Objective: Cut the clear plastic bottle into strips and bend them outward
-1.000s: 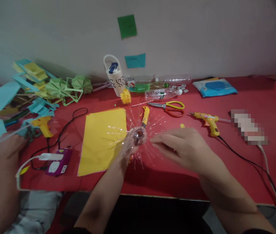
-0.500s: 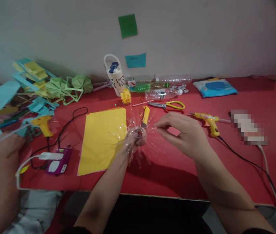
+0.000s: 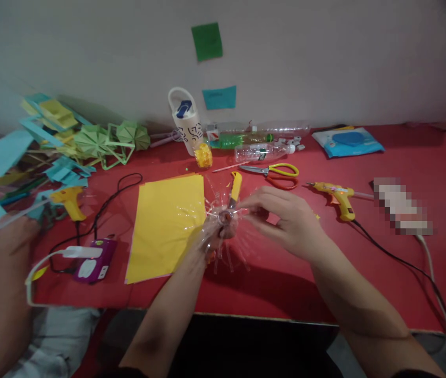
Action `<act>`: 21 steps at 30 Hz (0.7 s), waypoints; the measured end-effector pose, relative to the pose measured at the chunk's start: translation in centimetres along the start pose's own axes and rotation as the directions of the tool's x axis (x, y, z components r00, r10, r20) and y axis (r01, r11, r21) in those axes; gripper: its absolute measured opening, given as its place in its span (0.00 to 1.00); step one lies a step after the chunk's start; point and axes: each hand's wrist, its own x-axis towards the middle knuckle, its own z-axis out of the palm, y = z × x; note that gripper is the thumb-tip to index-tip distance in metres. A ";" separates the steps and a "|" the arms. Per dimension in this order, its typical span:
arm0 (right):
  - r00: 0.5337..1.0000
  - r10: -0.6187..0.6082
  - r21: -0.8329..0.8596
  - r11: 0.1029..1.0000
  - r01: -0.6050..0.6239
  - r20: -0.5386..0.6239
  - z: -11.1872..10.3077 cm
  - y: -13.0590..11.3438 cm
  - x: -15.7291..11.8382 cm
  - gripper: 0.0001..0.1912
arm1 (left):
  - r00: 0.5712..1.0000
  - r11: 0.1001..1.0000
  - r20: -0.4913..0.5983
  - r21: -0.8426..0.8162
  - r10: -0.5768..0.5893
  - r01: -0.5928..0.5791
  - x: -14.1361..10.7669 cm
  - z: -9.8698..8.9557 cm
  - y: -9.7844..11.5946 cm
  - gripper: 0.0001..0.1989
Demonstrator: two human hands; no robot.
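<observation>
A clear plastic bottle piece [image 3: 226, 216], cut into many thin strips that fan outward, is held from below in my left hand [image 3: 214, 231]. The strips partly hide my left fingers. My right hand [image 3: 286, 220] is at the right side of the piece, its thumb and forefinger brought close together at the strips; whether a strip lies between them is too blurred to tell. Just behind the piece, a yellow cutter [image 3: 235, 186] lies on the red table [image 3: 278, 283]. Left of my left hand is a stack of yellow paper [image 3: 163, 226].
Scissors [image 3: 282, 170], bottles [image 3: 264, 152] and a white tumbler [image 3: 187, 128] stand or lie at the back. A glue gun [image 3: 335, 197] with its cord is at right. Another person's hand [image 3: 12, 233] holds a second glue gun [image 3: 69, 203] beside a purple power box [image 3: 95, 261].
My right hand has moved slightly left and down to the strips, uncovering the red scissor handle. The clear piece has shifted a little right and down.
</observation>
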 end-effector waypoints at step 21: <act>0.999 -0.045 -0.027 0.999 0.046 0.024 -0.4 0.1 0.0 0.05 | 0.977 0.974 -0.038 -0.097 -0.211 0.206 0.2 0.3 0.3 0.15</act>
